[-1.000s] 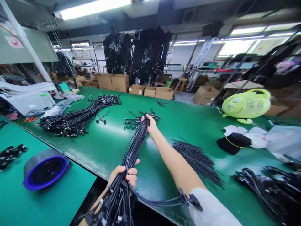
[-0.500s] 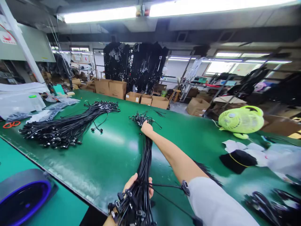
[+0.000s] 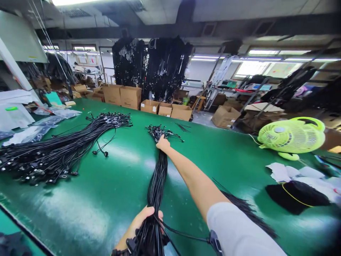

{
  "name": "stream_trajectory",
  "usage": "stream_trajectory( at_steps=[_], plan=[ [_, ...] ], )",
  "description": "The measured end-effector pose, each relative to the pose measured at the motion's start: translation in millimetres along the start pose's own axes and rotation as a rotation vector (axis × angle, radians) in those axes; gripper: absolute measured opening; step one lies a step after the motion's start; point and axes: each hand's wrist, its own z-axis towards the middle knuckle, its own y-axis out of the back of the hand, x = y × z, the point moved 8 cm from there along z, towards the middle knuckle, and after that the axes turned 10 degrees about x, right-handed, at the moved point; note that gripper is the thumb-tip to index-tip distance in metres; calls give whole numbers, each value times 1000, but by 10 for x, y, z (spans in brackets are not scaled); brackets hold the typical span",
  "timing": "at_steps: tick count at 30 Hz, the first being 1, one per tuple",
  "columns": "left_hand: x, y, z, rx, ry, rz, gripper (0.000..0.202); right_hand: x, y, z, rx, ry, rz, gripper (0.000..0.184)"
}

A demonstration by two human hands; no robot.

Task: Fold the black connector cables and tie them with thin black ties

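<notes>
A long bundle of black cables (image 3: pixel 156 177) stretches away from me across the green table. Near its close end, my left hand (image 3: pixel 144 217) is wrapped around it, thumb on top. Black connectors stick out below that hand, and a loose cable with a plug (image 3: pixel 214 239) trails to the right. My right hand (image 3: pixel 163 143), arm outstretched, grips the same bundle close to its far end. Just beyond those fingers the small cable ends fan out. Most of the fingers on both hands are hidden by the cables.
A larger cable pile (image 3: pixel 66 142) lies at left on the green table (image 3: pixel 119 199). To the right are a yellow-green fan (image 3: pixel 291 137), a black hat (image 3: pixel 298 195) and thin black strands (image 3: pixel 247 209). Cardboard boxes (image 3: pixel 130 96) stand beyond the far edge.
The view has shifted, with the left pile moving toward the left edge. Both hands keep their hold on the bundle, whose near end now sits lower in view.
</notes>
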Motion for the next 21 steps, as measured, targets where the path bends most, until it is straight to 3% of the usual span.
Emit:
stream_trajectory(
  at_steps=[5,11,17,21],
  plan=[
    [-193,6,41,-70,-157,139,31,20,19,90,-98,-33,-281,40],
    [-405,-38,10,16,-298,228,61,101,368,29,-112,-61,-409,40],
    [-519,23,-88,-98,-363,294,63,152,676,-217,-117,-25,-426,36],
    [-905,-108,-274,-124,-391,557,62,305,938,-435,-143,18,-360,37]
  ],
)
